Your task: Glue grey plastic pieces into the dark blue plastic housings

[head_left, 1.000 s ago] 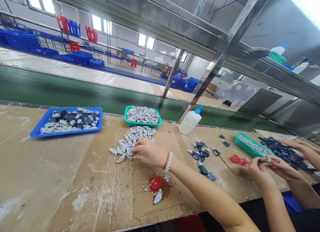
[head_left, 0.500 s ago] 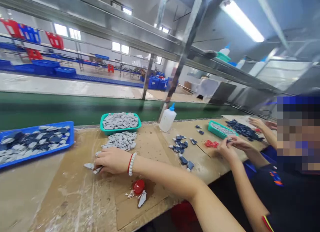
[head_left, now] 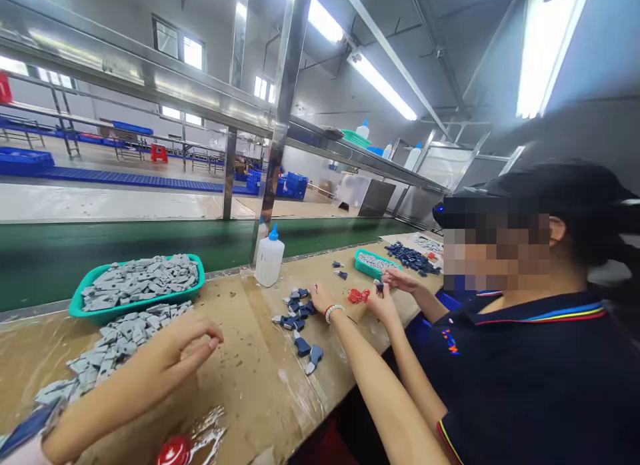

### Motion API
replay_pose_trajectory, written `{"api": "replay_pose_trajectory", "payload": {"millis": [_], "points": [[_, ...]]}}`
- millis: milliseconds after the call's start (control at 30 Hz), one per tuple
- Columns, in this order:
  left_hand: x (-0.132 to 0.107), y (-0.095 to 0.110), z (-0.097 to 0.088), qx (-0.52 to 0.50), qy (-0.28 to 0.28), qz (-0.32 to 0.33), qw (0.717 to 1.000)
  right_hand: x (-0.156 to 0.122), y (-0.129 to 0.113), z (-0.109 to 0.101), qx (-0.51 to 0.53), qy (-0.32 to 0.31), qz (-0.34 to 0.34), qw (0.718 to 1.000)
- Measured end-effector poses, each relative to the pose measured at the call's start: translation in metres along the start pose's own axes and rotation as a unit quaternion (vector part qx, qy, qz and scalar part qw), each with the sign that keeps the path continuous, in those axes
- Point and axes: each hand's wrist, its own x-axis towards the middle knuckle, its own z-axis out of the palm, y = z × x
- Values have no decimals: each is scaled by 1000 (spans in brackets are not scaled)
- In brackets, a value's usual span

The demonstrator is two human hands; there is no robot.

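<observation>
My left hand (head_left: 173, 358) hovers over a loose heap of grey plastic pieces (head_left: 113, 348) on the worn workbench (head_left: 250, 358). Its fingers are curled into a pinch, and I cannot make out what they hold. My right hand (head_left: 320, 297), with a red and white bead bracelet at the wrist, rests further right on a small cluster of dark blue pieces (head_left: 297, 311). Its fingers are hidden behind the back of the hand. A teal tray (head_left: 77, 309) heaped with grey pieces stands behind the loose heap.
A white glue bottle (head_left: 269, 258) with a blue tip stands by a steel post (head_left: 280, 118). A red cap (head_left: 173, 450) lies near the front edge. A co-worker's hands (head_left: 389, 298) work beside a second teal tray (head_left: 361, 262). A green conveyor belt (head_left: 100, 251) runs behind.
The view has swung right. My right hand left the grey heap and now lies on the dark blue pieces. My left hand has come into view over the grey heap.
</observation>
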Motion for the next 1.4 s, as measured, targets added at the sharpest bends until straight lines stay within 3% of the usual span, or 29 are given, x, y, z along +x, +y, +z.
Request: {"api": "replay_pose_trajectory", "payload": {"millis": [67,133,267,367,433,500,600,767,867,967,1067,1167,1300,1400], "points": [[-4,10,5,-21,-5,1,1000,3,13,-13,37,6,18,999],[-14,13,7,-37,-3,-7,999,0,11,-5,86,-24,23,996],[-25,2,6,-41,-55,-59,996,-22,-28,59,164,-135,-5,977],[-13,-7,10,-10,-60,-82,995,-36,-57,106,208,-237,-24,949],[3,-8,17,14,-57,-65,996,-38,-66,121,232,-281,-30,931],[19,-8,27,28,-59,-41,997,-39,-65,122,248,-290,-27,924],[41,-8,46,47,-81,-2,996,-52,-51,104,243,-251,1,937],[68,-6,79,101,-120,51,986,-126,-29,72,186,-151,54,969],[77,-4,91,137,-121,54,982,-165,-28,74,168,-119,78,975],[78,-2,94,155,-118,50,979,-173,-36,90,164,-120,103,974],[69,-4,87,150,-113,31,982,-159,-47,106,182,-140,110,967],[52,-11,65,112,-99,-12,989,-142,-56,111,210,-150,105,960],[9,-19,15,2,-53,-85,995,-140,-69,93,245,-128,96,956],[-45,-17,-19,-86,-29,-139,986,-161,-88,74,295,-171,72,937]]}}
